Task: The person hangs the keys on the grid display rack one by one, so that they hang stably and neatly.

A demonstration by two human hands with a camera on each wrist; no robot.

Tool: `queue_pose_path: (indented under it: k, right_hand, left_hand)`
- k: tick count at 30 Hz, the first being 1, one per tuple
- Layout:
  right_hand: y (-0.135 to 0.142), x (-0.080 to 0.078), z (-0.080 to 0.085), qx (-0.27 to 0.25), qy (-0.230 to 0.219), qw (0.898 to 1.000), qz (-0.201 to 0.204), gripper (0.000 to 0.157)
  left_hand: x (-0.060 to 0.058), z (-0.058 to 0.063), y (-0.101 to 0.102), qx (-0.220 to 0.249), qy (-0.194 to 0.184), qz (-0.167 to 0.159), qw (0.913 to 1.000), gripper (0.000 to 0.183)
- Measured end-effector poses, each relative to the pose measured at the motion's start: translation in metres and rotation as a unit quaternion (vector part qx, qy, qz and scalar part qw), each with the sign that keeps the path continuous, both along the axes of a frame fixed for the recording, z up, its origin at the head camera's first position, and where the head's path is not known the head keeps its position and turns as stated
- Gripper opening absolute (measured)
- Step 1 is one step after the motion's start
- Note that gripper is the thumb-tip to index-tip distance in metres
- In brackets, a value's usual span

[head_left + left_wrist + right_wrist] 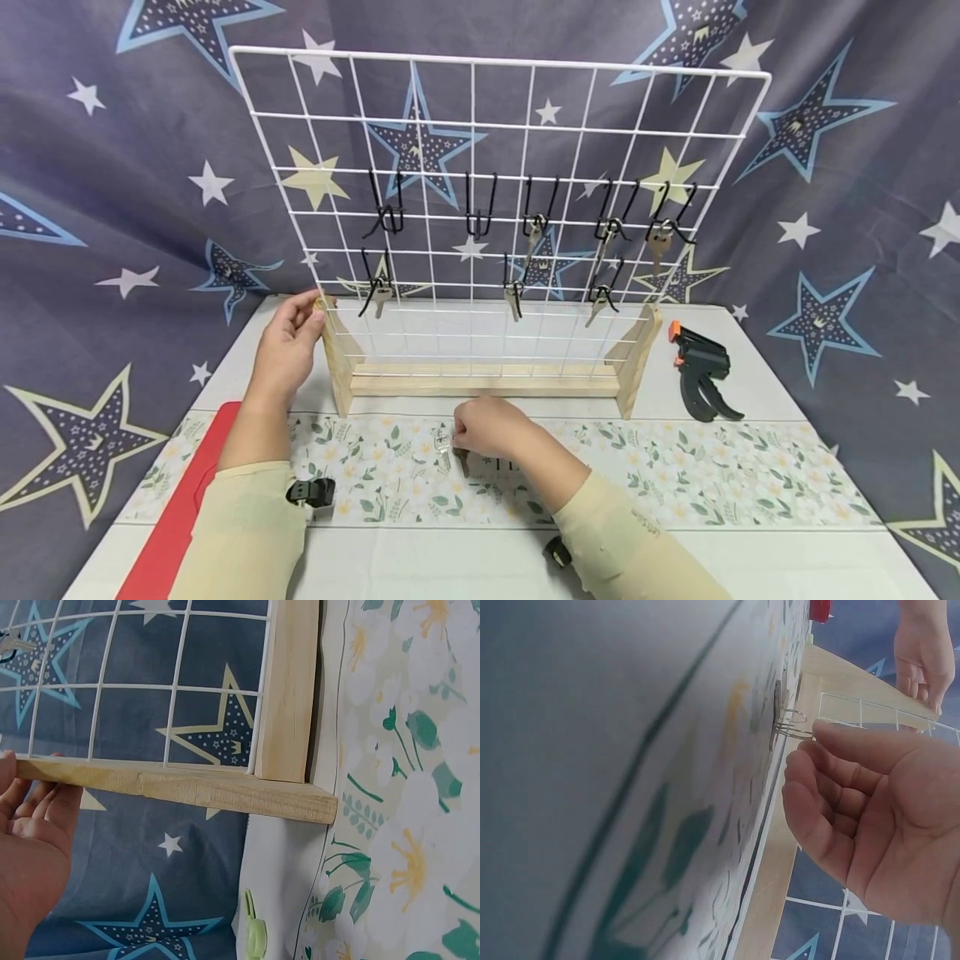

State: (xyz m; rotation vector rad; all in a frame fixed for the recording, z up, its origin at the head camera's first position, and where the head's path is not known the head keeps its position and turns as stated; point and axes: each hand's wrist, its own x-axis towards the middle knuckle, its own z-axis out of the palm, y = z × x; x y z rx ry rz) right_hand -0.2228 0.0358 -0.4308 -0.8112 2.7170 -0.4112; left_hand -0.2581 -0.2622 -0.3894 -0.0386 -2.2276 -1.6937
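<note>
My left hand [288,342] grips the top of the left wooden side piece [150,784] of a stand holding a white wire grid [472,61]. Low over the tabletop, in front of the wooden base bar [487,385], my right hand [495,429] pinches the ring of a key [462,461] between thumb and forefinger. Beside it lies a second, silver key [442,442]. In the right wrist view, thin wire rings [793,729] stand at the fingertips. Several black hooks [388,220] hang on the grid, most with keys [659,240] on them.
A black spring clamp [703,367] with orange tips lies right of the stand. On the left is a flat red case or board [180,508]. A floral strip [705,475] runs across the white table, and a starry curtain [150,75] hangs behind.
</note>
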Motion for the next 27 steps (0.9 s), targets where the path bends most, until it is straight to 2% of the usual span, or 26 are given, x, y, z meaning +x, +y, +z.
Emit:
queue_pose_path:
  k: [8, 17, 27]
  right_hand:
    - [-0.001, -0.002, -0.002, 0.002, -0.005, 1.0, 0.001, 0.014]
    - [0.004, -0.004, 0.0, -0.007, -0.012, 1.0, 0.002, 0.017]
    - [0.011, -0.003, 0.012, -0.035, 0.025, 0.999, 0.009, 0.012]
  left_hand:
    - [0.0, 0.0, -0.002, -0.001, 0.006, -0.002, 1.0, 0.042]
    - [0.002, 0.001, 0.001, -0.003, -0.004, 0.0, 1.0, 0.043]
    - [0.001, 0.001, 0.0, -0.007, -0.005, 0.004, 1.0, 0.044]
